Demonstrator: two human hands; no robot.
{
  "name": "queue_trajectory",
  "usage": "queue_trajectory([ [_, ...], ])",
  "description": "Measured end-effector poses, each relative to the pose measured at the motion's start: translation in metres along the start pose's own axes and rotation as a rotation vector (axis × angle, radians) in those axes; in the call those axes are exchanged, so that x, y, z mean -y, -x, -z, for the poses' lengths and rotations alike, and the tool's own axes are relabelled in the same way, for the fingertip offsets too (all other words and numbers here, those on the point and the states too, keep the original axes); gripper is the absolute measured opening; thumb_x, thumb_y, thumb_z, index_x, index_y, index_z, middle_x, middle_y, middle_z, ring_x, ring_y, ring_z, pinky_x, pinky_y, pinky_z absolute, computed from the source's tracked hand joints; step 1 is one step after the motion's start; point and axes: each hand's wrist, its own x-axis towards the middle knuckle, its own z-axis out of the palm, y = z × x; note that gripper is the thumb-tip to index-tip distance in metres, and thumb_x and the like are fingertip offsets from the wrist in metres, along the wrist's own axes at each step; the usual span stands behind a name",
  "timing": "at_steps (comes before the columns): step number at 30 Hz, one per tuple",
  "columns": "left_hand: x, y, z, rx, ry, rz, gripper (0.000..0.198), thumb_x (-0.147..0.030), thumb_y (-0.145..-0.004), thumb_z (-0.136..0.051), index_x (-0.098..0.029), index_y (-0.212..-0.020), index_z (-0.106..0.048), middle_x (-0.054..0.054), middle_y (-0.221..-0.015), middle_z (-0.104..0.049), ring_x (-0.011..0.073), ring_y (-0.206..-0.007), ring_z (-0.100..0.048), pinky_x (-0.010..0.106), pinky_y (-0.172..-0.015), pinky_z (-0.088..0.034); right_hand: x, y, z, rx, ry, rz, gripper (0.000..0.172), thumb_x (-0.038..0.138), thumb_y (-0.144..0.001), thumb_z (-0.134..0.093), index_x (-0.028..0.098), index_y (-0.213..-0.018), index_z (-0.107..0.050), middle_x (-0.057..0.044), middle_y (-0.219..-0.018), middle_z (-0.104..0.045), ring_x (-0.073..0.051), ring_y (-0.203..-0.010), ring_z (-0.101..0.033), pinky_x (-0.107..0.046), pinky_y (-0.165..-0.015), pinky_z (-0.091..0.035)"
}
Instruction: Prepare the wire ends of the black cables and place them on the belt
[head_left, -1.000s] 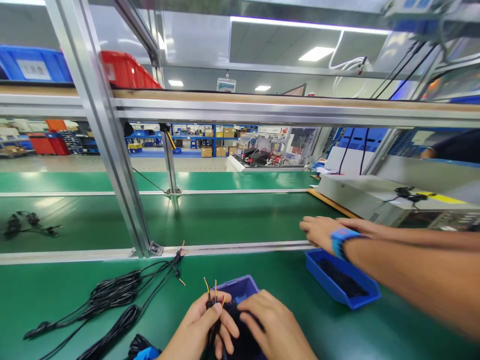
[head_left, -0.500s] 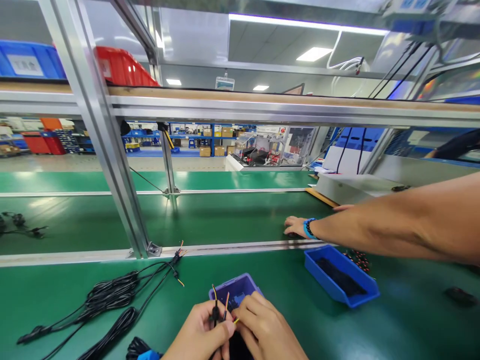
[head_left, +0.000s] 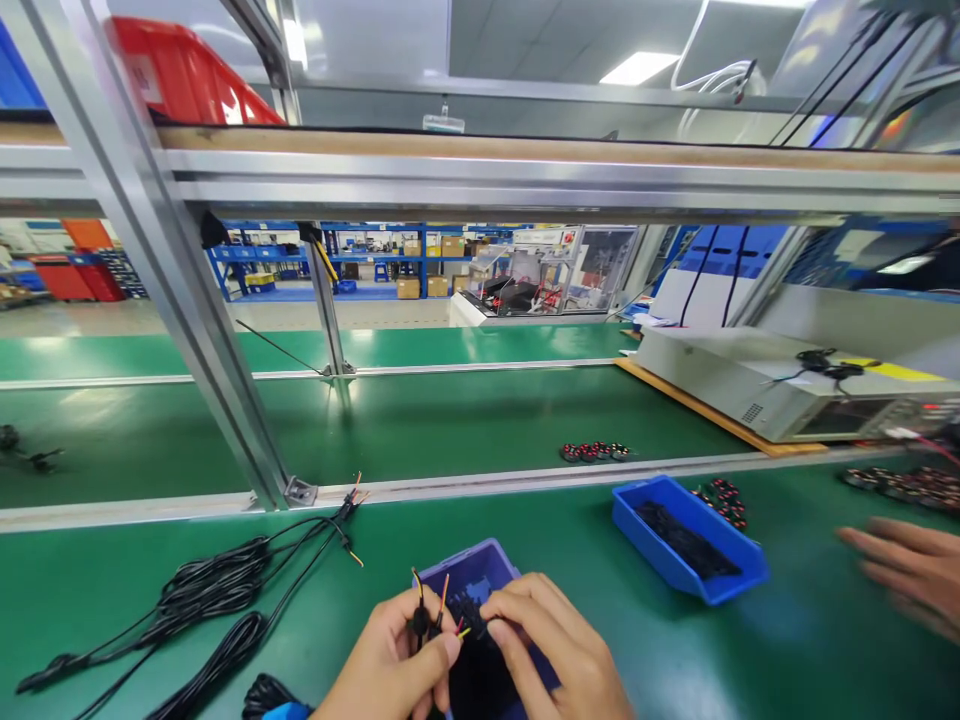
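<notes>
1. Green mat covers the long workbench (head_left: 450, 420). A silver frame post (head_left: 187, 330) stands up from it, and a big workshop shows behind.
2. Low in the middle, the person's left hand (head_left: 390, 660) and right hand (head_left: 559, 650) meet over a small purple bin (head_left: 480, 570).
3. The thin wires (head_left: 429, 612) stick up from the left hand. They are black lower down, with red, orange and yellow ends.
4. I think these wires are very light and bendy. They would flop if held far from the tips, so the best place to hold them is the black part just under the coloured ends.
5. The left thumb and first finger are pressed together, pinching the wires at that black part.
6. The right fingers are curled in close beside the wire tips. I cannot tell if they grip a wire or only touch it.
7. A bundle of black cables (head_left: 210, 600) lies to the left, well apart from the hands.
8. A blue tray (head_left: 739, 580) sits to the right. Past it a co-worker's hand (head_left: 900, 575) is blurry, with its fingers spread.
</notes>
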Motion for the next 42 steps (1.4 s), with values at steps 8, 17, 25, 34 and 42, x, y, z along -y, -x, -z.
queue_trajectory([
  [8, 0.001, 0.003, -0.001, 0.020, -0.006, -0.041, 0.050, -0.062, -0.066, -0.080, -0.018, -0.076, -0.057, -0.008, -0.048, -0.049, 0.0068, -0.036, -0.047, 0.013, -0.032, -0.027, 0.001, 0.002, 0.000, -0.028, -0.021, -0.028, 0.018, 0.010, -0.096, -0.052, 0.022, -0.098, -0.065, -0.005, -0.086, -0.068, -0.019, -0.078, -0.066, -0.029, -0.071, -0.056],
  [17, 0.003, 0.003, 0.001, 0.025, -0.044, -0.044, 0.052, -0.065, -0.067, -0.077, -0.018, -0.076, -0.057, -0.007, -0.046, -0.050, 0.0076, -0.035, -0.045, 0.015, -0.033, -0.027, 0.003, 0.003, -0.006, -0.043, 0.040, 0.008, 0.018, 0.008, -0.096, -0.051, 0.022, -0.099, -0.062, -0.005, -0.086, -0.068, -0.019, -0.078, -0.065, -0.029, -0.072, -0.055],
  [25, 0.001, 0.004, 0.000, 0.022, -0.048, -0.061, 0.052, -0.065, -0.070, -0.076, -0.018, -0.080, -0.057, -0.005, -0.047, -0.055, 0.0065, -0.034, -0.043, 0.015, -0.034, -0.029, 0.001, 0.010, -0.016, -0.018, 0.011, -0.030, 0.016, 0.011, -0.095, -0.052, 0.021, -0.095, -0.065, -0.005, -0.084, -0.070, -0.019, -0.076, -0.068, -0.029, -0.072, -0.056],
  [34, -0.008, 0.008, -0.002, 0.043, -0.076, -0.026, 0.054, -0.068, -0.070, -0.074, -0.018, -0.078, -0.057, -0.005, -0.045, -0.055, 0.0064, -0.034, -0.043, 0.015, -0.034, -0.029, 0.005, 0.003, -0.008, 0.038, -0.262, -0.283, 0.020, 0.030, -0.097, -0.055, 0.022, -0.088, -0.071, -0.005, -0.083, -0.072, -0.018, -0.072, -0.068, -0.024, -0.065, -0.054],
  [42, 0.000, 0.006, -0.002, 0.017, -0.040, -0.036, 0.054, -0.067, -0.066, -0.077, -0.018, -0.076, -0.057, -0.006, -0.044, -0.053, 0.0075, -0.033, -0.044, 0.015, -0.033, -0.026, 0.005, 0.003, -0.010, 0.011, -0.289, -0.293, 0.016, 0.027, -0.095, -0.059, 0.024, -0.089, -0.073, -0.003, -0.083, -0.072, -0.017, -0.073, -0.068, -0.022, -0.066, -0.053],
])
